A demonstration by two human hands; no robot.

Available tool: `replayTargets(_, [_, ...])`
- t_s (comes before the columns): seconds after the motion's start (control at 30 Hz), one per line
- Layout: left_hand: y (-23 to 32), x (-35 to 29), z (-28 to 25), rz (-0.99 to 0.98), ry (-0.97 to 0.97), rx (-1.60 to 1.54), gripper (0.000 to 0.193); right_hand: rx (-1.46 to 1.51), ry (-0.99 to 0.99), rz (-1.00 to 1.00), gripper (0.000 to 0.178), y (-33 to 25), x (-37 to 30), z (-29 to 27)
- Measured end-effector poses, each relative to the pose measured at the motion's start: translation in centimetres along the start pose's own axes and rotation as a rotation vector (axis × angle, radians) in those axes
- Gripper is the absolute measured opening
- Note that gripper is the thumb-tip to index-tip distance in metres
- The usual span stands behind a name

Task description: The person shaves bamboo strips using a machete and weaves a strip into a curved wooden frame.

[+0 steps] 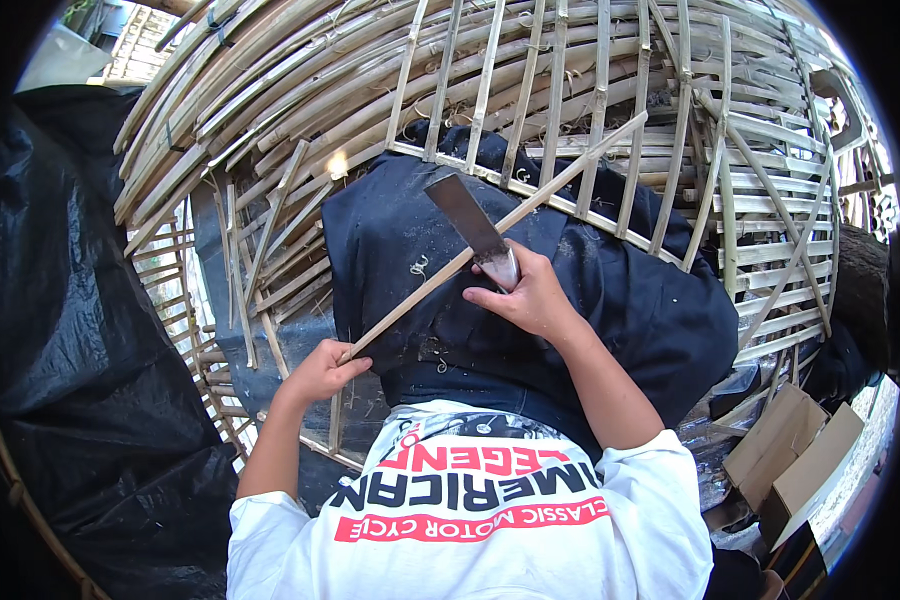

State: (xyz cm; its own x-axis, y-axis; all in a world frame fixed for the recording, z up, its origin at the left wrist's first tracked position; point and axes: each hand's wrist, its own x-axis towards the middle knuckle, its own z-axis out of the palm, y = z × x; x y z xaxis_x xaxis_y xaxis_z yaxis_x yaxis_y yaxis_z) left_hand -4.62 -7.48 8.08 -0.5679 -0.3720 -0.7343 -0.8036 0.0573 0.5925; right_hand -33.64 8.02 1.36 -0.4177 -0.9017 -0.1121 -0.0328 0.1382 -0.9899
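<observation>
My left hand point(322, 374) is closed around the lower left end of a long, pale bamboo strip point(395, 318). The strip slants up and away to the right across my lap. In my right hand point(536, 298) is a knife point(462, 212) with a broad, dark, blunt-ended blade pointing up and to the left. The blade lies across the middle of the strip, close to my right fingers; whether its edge touches the wood I cannot tell. A dark cloth point(380, 235) with small shavings on it covers my legs.
Many bamboo strips point(310, 95) lie stacked at the far left. A bamboo lattice point(600, 85) stands ahead, with more slats at the right. Shorter pieces point(270, 240) lie left of my legs. Black plastic sheeting point(80, 300) is at the left, an open cardboard box point(775, 440) at the right.
</observation>
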Motion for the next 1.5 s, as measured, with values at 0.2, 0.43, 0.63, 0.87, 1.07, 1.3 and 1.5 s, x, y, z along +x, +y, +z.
replayTargets(0.2, [-3.0,-5.7,-1.6,-0.253,-0.195,0.000,0.034,0.143,-0.250,0.000,0.043,0.0,-1.2,1.7])
replayTargets(0.43, [-5.3,-6.9,0.2,-0.327,-0.144,-0.038,0.029,0.058,-0.340,0.012,0.042,-0.7,-1.3,2.2])
replayTargets(0.63, [-6.1,-5.2,1.8,-0.183,-0.017,-0.022,0.034,0.107,-0.308,-0.022,0.040,-0.1,-1.2,1.9])
replayTargets(0.87, [-4.2,-4.8,-2.4,-0.142,-0.041,0.079,0.041,0.203,-0.330,-0.025,0.035,0.1,-1.6,1.2])
replayTargets(1.07, [-0.2,-2.5,-3.2,0.161,0.392,0.183,0.045,0.133,-0.090,0.060,0.025,-2.1,-0.9,-1.0])
replayTargets(1.3, [-0.6,2.3,2.9,0.288,0.581,0.615,0.054,-0.053,0.284,0.171,0.026,-2.3,1.1,-4.7])
replayTargets(1.5, [-0.7,3.5,3.9,0.290,0.634,0.692,0.056,-0.199,0.343,0.154,0.029,-0.6,1.2,-4.2])
